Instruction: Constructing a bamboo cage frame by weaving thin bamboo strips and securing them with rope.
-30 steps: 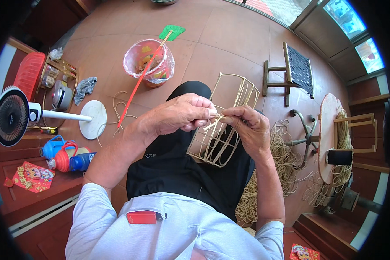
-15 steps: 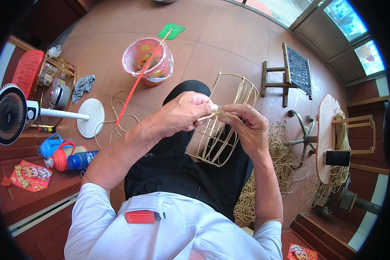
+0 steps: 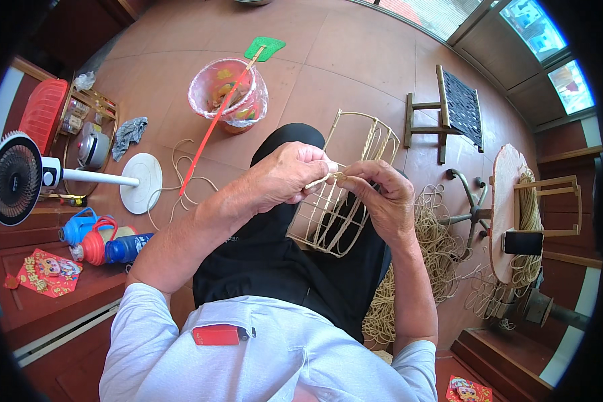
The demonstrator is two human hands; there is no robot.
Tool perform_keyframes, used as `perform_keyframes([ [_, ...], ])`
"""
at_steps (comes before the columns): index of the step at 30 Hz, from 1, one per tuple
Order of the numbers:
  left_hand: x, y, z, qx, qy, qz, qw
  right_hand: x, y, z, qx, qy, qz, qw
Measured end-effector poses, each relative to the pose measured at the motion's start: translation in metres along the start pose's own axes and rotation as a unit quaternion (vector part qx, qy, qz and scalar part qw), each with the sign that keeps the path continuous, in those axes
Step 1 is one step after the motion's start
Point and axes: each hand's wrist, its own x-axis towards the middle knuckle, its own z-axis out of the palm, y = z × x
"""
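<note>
Both hands meet above my lap, pinching a thin tan cord (image 3: 329, 178). My left hand (image 3: 289, 171) grips it between thumb and curled fingers. Close on its right, my right hand (image 3: 383, 194) pinches the same cord with thumb and forefinger. Just behind and below them, a wire-like frame (image 3: 342, 231) wrapped in tan cord leans against my right leg. My hands cover part of its near left side, and whether the held cord is fastened to it I cannot tell.
Loose tan cord (image 3: 435, 248) lies heaped at my right, near a swivel base and a round board (image 3: 506, 201). Ahead stand a lined bucket (image 3: 248, 110) with a fly swatter (image 3: 214, 127) across it and a woven stool (image 3: 462, 110). A fan (image 3: 13, 175) and jugs (image 3: 94, 241) are left.
Hardly anything differs. My fingers have shifted slightly on the cord, with my right fingertips a little nearer my left ones; the cord-wrapped frame stays in place.
</note>
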Motion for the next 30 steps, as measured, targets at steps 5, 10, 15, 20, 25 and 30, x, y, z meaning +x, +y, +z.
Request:
perform_keyframes([
  [5,0.0,0.0,0.001,0.001,-0.002,0.001,1.0,0.0,0.001,0.0,-0.012,-0.003,-0.005,1.0],
  [10,0.004,-0.002,-0.003,-0.033,-0.019,-0.016,0.999,0.002,0.0,-0.001,-0.07,-0.01,-0.04,0.997],
  [15,0.007,-0.005,-0.006,-0.059,-0.035,-0.02,0.997,0.003,0.002,-0.001,-0.074,-0.009,-0.047,0.996],
  [20,0.005,-0.005,-0.009,-0.053,-0.033,-0.019,0.998,0.002,-0.002,0.001,-0.064,-0.005,-0.018,0.998],
  [25,-0.004,-0.002,-0.005,0.069,0.024,0.019,0.997,0.002,-0.003,0.002,-0.079,0.005,-0.004,0.997],
  [30,-0.029,0.0,0.005,0.442,0.258,0.306,0.803,0.001,-0.005,0.003,-0.1,0.011,-0.002,0.995],
])
